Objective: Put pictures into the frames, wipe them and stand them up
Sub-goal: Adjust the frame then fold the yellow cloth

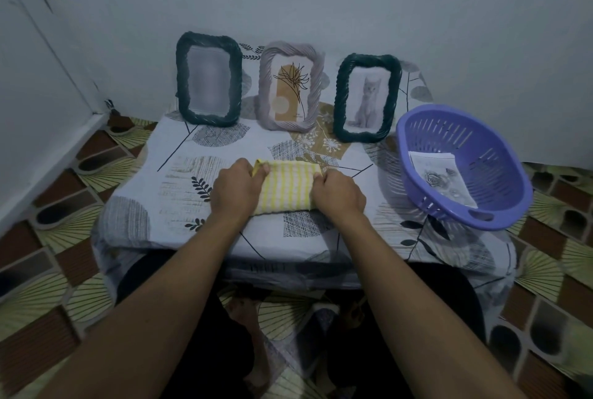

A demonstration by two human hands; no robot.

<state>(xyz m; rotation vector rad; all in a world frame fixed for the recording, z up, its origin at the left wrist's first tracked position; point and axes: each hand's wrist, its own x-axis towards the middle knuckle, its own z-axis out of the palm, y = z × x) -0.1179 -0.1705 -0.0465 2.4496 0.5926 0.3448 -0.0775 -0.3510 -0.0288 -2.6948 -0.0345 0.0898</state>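
Three picture frames stand upright along the back of the low table, against the wall. A dark green frame point(208, 82) with a blurred picture is on the left. A grey-lilac frame point(290, 85) with a plant drawing is in the middle. A smaller dark green frame point(367, 97) with a cat picture is on the right. In front of them lies a folded yellow-and-white striped cloth point(287, 185). My left hand point(236, 188) pinches its left edge and my right hand point(337, 195) grips its right edge.
A purple plastic basket point(426, 129) sits at the table's right end with a loose rose picture point(441, 177) inside. A leaf-patterned cloth point(192, 174) covers the table. A wall stands close behind and to the left. Patterned floor tiles point(64, 254) surround the table.
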